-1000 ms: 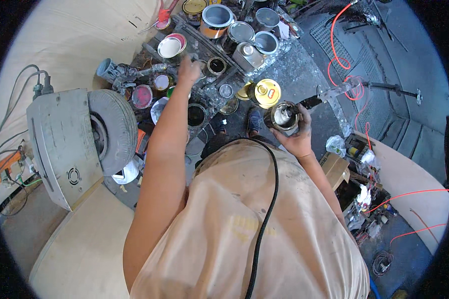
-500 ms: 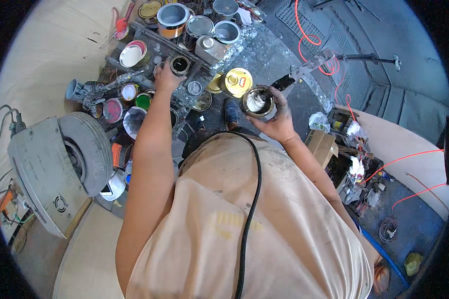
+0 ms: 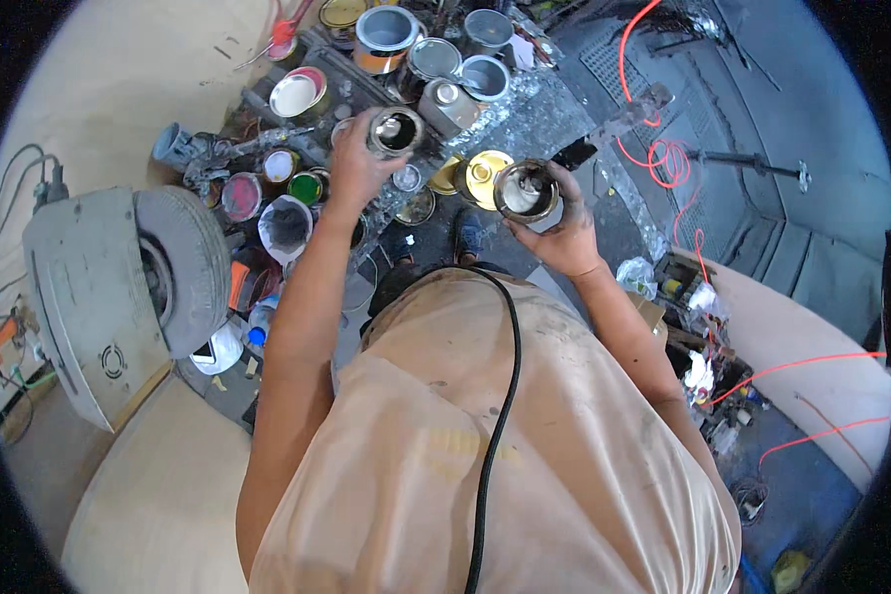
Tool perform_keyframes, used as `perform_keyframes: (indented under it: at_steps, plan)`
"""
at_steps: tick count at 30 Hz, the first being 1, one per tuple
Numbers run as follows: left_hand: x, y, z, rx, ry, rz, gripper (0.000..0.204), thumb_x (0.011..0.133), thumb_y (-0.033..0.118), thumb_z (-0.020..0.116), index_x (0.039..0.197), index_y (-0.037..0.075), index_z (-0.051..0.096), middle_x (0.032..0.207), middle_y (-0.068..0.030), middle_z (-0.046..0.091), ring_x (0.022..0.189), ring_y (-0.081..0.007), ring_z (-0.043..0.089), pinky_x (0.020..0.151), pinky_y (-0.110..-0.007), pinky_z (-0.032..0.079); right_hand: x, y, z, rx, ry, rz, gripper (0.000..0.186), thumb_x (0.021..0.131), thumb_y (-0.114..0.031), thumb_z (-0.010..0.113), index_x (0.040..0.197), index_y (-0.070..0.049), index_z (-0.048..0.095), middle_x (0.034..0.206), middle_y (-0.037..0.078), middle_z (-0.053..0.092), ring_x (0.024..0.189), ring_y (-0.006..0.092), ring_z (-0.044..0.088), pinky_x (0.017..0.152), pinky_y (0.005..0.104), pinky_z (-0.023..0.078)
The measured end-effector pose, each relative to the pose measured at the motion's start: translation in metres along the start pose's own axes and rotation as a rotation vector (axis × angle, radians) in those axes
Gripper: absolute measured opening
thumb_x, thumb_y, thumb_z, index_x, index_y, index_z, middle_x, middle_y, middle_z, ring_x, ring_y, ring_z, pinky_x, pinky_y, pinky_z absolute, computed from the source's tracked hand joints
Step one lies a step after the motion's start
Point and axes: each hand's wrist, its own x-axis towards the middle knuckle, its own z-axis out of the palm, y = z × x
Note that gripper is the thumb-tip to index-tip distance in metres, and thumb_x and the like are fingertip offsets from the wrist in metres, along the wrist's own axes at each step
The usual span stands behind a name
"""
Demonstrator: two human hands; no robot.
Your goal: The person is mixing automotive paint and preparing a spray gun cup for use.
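Observation:
My left hand is wrapped around a small metal can with a stained rim. The can is held over the cluttered bench, and its inside looks dark with a shiny patch. To its right, my right hand grips a second open can, its fingers around the far right side. Whitish grey material shows inside this can, and its rim is smeared dark. A gold-coloured can lid lies just behind the right-hand can, partly covered by it.
Open paint cans, a rectangular metal tin and cups crowd the bench. A wheel stands at left by a grey metal cabinet. Red hose coils at right. My shoe shows below the cans.
My left hand has lifted the small can and brought it rightward, closer to the other can. The view has shifted slightly. My right hand still holds its can.

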Motion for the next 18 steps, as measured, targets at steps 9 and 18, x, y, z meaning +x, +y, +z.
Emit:
perform_keyframes:
  at_steps: [9,18]
  plan:
    - [-0.020,0.055,-0.023,-0.121,-0.040,0.058,0.080,0.058,0.021,0.088,0.130,0.009,0.055,0.120,-0.0107,0.064,0.105,-0.0305,0.060,0.096,-0.039,0.047,0.072,-0.041,0.002,-0.221,-0.185,-0.200,0.088,0.061,-0.015,0.082,0.141,-0.019,0.047,0.125,0.010,0.063,0.104,0.0302,0.065,0.089,0.0402,0.049]
    - [-0.023,0.071,-0.022,-0.007,-0.074,0.027,0.080,0.057,0.024,0.088,0.129,0.013,0.056,0.118,-0.0090,0.063,0.102,-0.0326,0.059,0.091,-0.042,0.048,0.104,-0.062,0.009,-0.570,-0.394,-0.232,0.082,0.068,-0.015,0.075,0.143,-0.025,0.045,0.122,0.007,0.062,0.102,0.0280,0.065,0.085,0.0404,0.046]
